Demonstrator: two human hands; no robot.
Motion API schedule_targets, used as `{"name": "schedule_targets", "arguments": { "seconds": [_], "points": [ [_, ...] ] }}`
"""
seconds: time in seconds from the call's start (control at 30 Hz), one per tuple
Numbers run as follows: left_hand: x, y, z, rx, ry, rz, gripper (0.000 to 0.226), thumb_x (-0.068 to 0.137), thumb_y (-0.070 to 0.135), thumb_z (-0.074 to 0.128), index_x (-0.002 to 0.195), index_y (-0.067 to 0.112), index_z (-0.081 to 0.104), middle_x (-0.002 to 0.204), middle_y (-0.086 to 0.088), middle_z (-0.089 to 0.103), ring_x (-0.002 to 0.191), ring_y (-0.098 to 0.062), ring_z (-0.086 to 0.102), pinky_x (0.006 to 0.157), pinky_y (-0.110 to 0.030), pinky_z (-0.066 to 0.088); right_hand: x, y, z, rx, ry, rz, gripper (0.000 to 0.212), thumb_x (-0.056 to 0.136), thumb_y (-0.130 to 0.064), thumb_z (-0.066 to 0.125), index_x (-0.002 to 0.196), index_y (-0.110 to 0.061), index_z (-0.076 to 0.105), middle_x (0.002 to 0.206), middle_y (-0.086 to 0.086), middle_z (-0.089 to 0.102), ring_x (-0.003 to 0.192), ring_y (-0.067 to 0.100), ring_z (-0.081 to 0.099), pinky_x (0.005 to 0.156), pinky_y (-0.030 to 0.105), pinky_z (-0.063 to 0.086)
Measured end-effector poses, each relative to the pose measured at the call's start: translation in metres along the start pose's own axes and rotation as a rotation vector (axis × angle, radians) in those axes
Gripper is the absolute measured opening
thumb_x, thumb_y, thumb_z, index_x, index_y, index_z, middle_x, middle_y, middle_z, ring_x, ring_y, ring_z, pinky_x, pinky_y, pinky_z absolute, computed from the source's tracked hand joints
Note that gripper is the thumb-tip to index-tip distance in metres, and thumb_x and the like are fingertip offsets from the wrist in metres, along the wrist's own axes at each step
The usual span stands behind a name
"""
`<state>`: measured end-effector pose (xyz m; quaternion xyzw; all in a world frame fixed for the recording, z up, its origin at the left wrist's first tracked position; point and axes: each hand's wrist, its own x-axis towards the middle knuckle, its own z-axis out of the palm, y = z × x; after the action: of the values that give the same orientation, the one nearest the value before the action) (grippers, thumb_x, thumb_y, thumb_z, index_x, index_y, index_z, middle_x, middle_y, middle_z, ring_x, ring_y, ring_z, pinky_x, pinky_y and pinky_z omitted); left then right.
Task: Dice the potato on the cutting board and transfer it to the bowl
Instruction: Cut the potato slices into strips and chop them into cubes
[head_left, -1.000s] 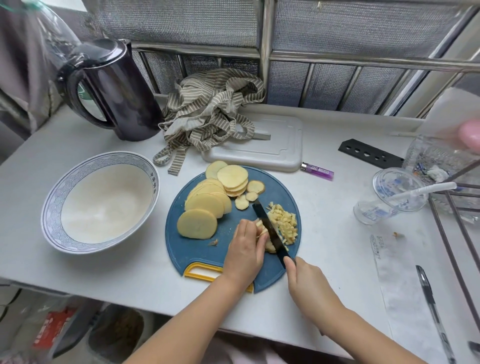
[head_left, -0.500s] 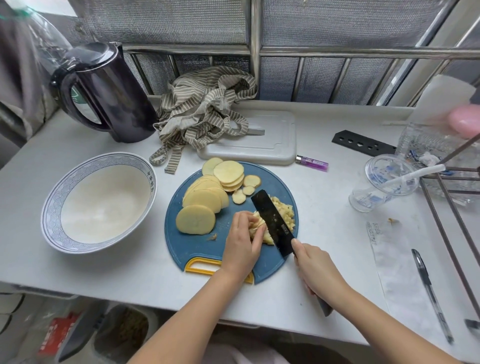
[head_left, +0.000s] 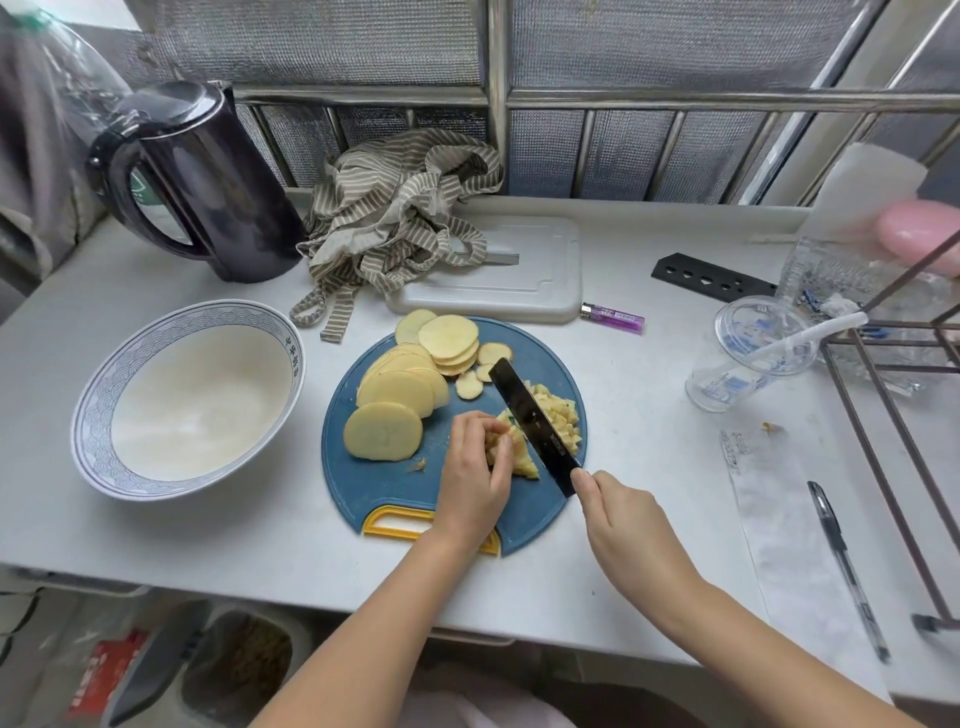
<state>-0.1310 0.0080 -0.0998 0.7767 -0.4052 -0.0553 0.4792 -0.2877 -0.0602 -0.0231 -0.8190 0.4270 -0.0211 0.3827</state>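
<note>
Head view: the person is dicing at a grey counter. A round blue plastic cutting board with a yellow handle (head_left: 384, 491) is lying in front of them. The left hand (head_left: 475, 470), fingers curled, is pinning a bunch of pale potato strips (head_left: 522, 460) to the board. The right hand (head_left: 618, 514) is wrapping around the handle of a black-bladed kitchen knife (head_left: 535, 421), whose blade is slanting down beside the left fingertips.

Dicing looks partly done. The next move likely calls for a straight chop across the strips, with the fingertips tucked away.

Counted: one knife; one heap of small potato cubes (head_left: 561, 415) right of the blade; two overlapping stacks of yellow potato slices (head_left: 384, 431) uncut, too layered to count exactly; about three small rounds; one white ceramic bowl with a blue wave-patterned rim (head_left: 106, 395), holding no potato, left of the board.
</note>
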Motion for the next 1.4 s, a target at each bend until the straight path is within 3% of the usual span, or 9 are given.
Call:
{"name": "schedule_targets", "arguments": {
  "seconds": [0.2,0.43,0.67,0.83,1.03,1.2,1.4],
  "points": [
    [0.000,0.001,0.000,-0.008,-0.002,0.003,0.025,0.094,0.028,0.046,0.100,0.006,0.056,0.101,0.000,0.048,0.096,-0.001,0.046,0.083,-0.007,0.036,-0.003,-0.006,0.000,-0.014,0.001,-0.016,0.039,0.102,-0.044,0.027,0.073,-0.024,0.043,0.069,0.000,0.055,0.070,0.025,0.055,0.064,0.038,0.041],
    [0.000,0.000,0.001,-0.014,-0.003,-0.011,0.013,0.091,0.016,0.053,0.098,0.004,0.056,0.101,-0.002,0.049,0.091,-0.006,0.047,0.083,-0.009,0.038,-0.003,-0.005,0.004,-0.089,-0.023,-0.004,0.044,0.102,-0.047,0.023,0.087,-0.017,0.053,0.076,0.002,0.060,0.072,0.021,0.057,0.066,0.037,0.046],
    [-0.001,-0.001,0.002,-0.017,0.021,-0.006,0.009,0.090,0.013,0.056,0.094,0.004,0.055,0.099,-0.003,0.050,0.093,0.005,0.047,0.080,-0.006,0.038,-0.005,-0.007,0.008,-0.106,-0.015,0.001,0.045,0.102,-0.046,0.023,0.088,-0.015,0.051,0.077,0.004,0.061,0.070,0.024,0.058,0.064,0.038,0.047],
    [0.000,-0.003,0.002,0.062,0.037,0.039,0.008,0.089,0.012,0.057,0.089,0.005,0.055,0.092,-0.001,0.051,0.087,-0.008,0.046,0.077,-0.011,0.038,-0.005,-0.010,0.009,-0.190,-0.017,-0.017,0.042,0.102,-0.045,0.021,0.091,-0.015,0.049,0.077,0.002,0.057,0.072,0.025,0.056,0.063,0.035,0.043],
    [0.001,-0.004,0.003,0.083,0.044,0.043,0.006,0.088,0.010,0.058,0.085,0.006,0.055,0.086,-0.001,0.050,0.082,-0.011,0.046,0.073,-0.014,0.037,-0.004,-0.018,0.011,-0.274,-0.039,-0.001,0.045,0.103,-0.045,0.018,0.101,-0.014,0.051,0.093,0.006,0.065,0.085,0.026,0.062,0.071,0.037,0.050],
    [0.001,-0.003,0.002,0.080,0.045,0.039,0.006,0.087,0.008,0.057,0.082,0.007,0.054,0.084,0.004,0.045,0.079,-0.010,0.043,0.072,-0.011,0.034,-0.004,-0.025,0.012,-0.294,-0.057,0.015,0.043,0.103,-0.044,0.019,0.100,-0.014,0.050,0.090,0.005,0.060,0.083,0.024,0.059,0.066,0.032,0.043],
    [0.002,-0.002,0.002,0.074,0.034,0.025,0.007,0.088,0.008,0.057,0.083,0.008,0.052,0.085,0.004,0.045,0.079,-0.011,0.043,0.070,-0.014,0.035,0.002,-0.026,0.008,-0.264,-0.059,0.023,0.045,0.103,-0.044,0.021,0.096,-0.013,0.053,0.086,0.004,0.060,0.080,0.025,0.059,0.070,0.036,0.048]
  ]
}}
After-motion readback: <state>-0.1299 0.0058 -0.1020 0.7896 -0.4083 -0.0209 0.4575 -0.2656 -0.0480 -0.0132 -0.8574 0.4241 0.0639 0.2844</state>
